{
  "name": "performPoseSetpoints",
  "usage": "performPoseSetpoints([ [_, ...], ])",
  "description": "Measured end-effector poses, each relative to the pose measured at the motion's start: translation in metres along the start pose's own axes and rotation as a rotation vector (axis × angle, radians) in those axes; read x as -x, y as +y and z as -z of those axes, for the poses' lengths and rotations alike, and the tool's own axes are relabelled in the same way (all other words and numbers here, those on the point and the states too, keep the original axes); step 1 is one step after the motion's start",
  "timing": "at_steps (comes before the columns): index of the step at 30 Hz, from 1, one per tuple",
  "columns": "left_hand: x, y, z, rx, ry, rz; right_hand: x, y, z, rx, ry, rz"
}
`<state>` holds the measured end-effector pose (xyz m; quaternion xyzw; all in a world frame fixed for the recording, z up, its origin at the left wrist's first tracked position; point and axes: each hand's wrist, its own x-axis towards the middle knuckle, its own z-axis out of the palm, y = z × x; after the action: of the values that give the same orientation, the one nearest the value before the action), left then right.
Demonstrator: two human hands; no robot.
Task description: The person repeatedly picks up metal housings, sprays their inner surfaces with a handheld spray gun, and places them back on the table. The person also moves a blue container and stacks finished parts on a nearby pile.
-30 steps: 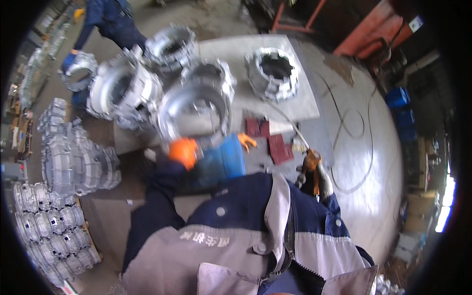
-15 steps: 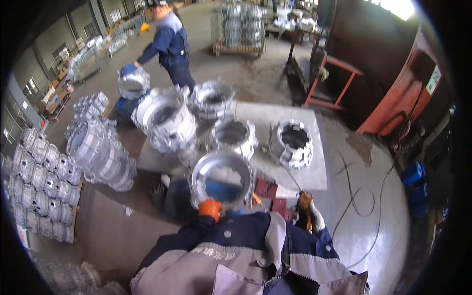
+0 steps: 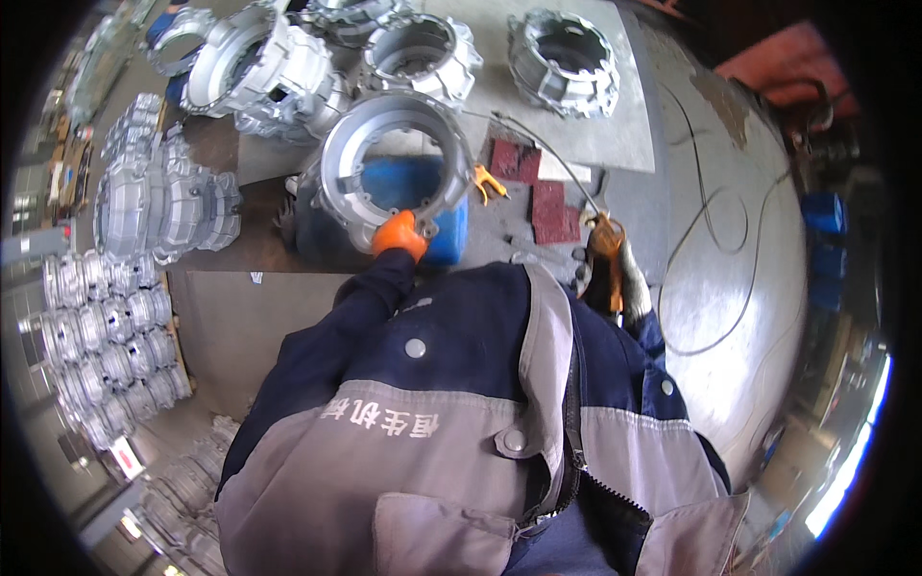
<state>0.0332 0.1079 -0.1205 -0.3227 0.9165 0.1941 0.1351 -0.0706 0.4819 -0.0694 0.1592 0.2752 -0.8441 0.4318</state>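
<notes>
My left hand (image 3: pixel 401 234), in an orange glove, grips the near rim of a large silver ring-shaped metal casting (image 3: pixel 384 163). The casting rests tilted on a blue drum (image 3: pixel 423 197). At the right side of my jacket, my right hand (image 3: pixel 615 274), in a grey and orange glove, holds a dark hand tool (image 3: pixel 600 240) with a thin hose (image 3: pixel 538 144) running away across the grey plate. An orange-handled tool (image 3: pixel 487 180) lies just right of the casting.
More silver castings stand beyond on a grey plate (image 3: pixel 615 144) and at the left (image 3: pixel 163 206), with stacked rows on a pallet (image 3: pixel 96 336). Dark red pads (image 3: pixel 533 187) lie by the drum. A cable (image 3: pixel 711 250) loops over the floor on the right.
The view has tipped downward, so the far workshop and the other person have left the picture. My left hand stays on the casting's rim.
</notes>
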Motion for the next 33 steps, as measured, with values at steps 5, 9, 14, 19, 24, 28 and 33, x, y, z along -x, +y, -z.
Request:
performPoseSetpoints([
  [5,0.002,0.023,-0.020,0.290,0.006,0.078,0.017,0.007,-0.006,0.050,0.136,0.125],
  [9,0.020,0.003,-0.008,-0.041,0.001,-0.099,0.024,0.010,-0.004,0.262,0.205,0.102],
  [14,0.053,-0.026,-0.001,-0.447,-0.093,-0.145,0.032,0.009,-0.001,0.370,0.255,-0.018],
  [19,0.054,-0.030,-0.006,-0.512,-0.129,-0.183,0.046,0.002,-0.001,0.511,0.165,-0.100],
  [24,0.060,-0.044,0.000,-0.453,-0.119,-0.199,0.053,0.003,0.014,0.412,0.096,-0.179],
  [28,0.071,-0.054,0.004,-0.567,-0.011,-0.052,0.043,0.016,0.034,0.344,0.081,-0.208],
  [33,0.071,-0.081,0.019,-0.620,0.001,-0.055,0.021,0.037,0.049,0.141,-0.010,-0.253],
])
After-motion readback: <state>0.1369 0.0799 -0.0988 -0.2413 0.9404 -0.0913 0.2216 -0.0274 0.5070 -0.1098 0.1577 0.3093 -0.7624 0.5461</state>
